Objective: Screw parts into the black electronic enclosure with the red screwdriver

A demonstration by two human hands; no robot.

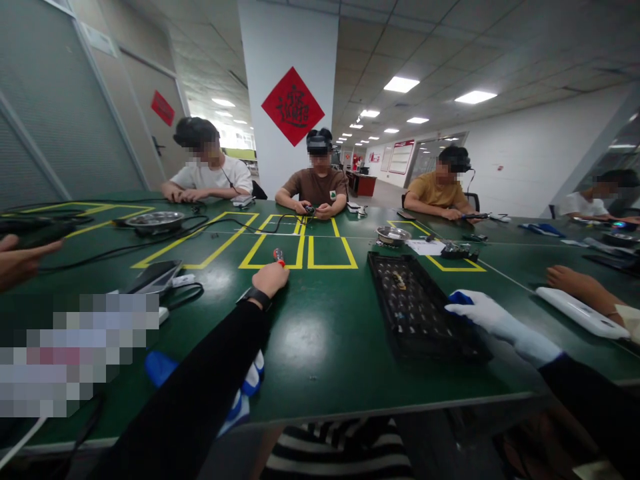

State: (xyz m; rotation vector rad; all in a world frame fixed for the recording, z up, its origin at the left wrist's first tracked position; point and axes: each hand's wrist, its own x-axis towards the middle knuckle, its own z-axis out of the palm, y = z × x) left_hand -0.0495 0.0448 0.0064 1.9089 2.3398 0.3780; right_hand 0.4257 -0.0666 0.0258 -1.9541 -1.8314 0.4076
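Note:
My left hand point(270, 279), bare and with a dark watch strap at the wrist, is closed round a screwdriver point(279, 255) with a red handle, out over the middle of the table. A white and blue work glove covers my right hand point(475, 312), whose fingers hold the right rim of a long black plastic tray point(385, 303). Rows of small wells fill the tray, and a small tan part point(399, 280) lies in it. Another white and blue glove point(253, 377) lies by the table's front edge, partly hidden under my left forearm.
Yellow tape rectangles point(306, 257) mark the green table point(320, 327). A metal bowl point(393, 235) stands behind the tray, with dark parts point(460, 251) to its right. Cables and a phone-like device point(153, 277) lie left. Several people sit around the table; a neighbour's hand point(575, 287) is at right.

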